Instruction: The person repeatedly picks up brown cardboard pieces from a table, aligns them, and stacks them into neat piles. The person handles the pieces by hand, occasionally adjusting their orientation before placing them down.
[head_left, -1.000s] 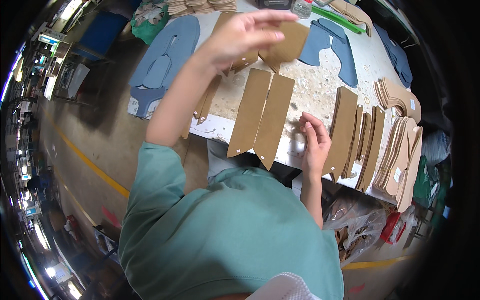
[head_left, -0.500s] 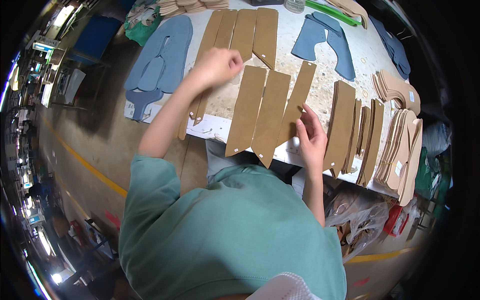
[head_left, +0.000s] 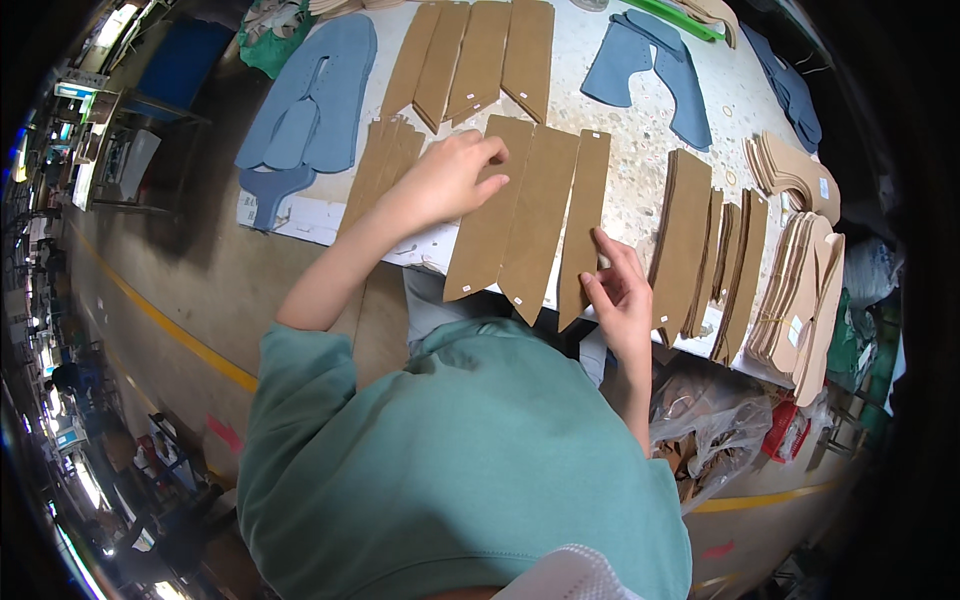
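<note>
Two wide brown leather strips [head_left: 540,215] with pointed lower ends lie side by side at the table's near edge, their tips jutting over it. My left hand [head_left: 455,178] is over the left one, thumb and forefinger apart, nothing seen between them. To the right lies a narrower brown strip [head_left: 582,215], a small white label at its top. My right hand [head_left: 622,295] rests its thumb and a fingertip on that strip's right edge, the fingers spread. Partly behind my left forearm are more narrow brown strips [head_left: 385,160].
Brown strips [head_left: 480,60] lie in a row at the back. Blue cut pieces lie left [head_left: 335,90] and back right [head_left: 690,100]. Brown strip stacks [head_left: 685,235] and beige curved stacks [head_left: 795,290] line the right side. A plastic bag [head_left: 710,430] sits below the table's right edge.
My left hand has come down and right onto the left wide strip. The narrow strip has turned from slanted to nearly parallel with the wide ones, and my right hand has shifted slightly down with it.
</note>
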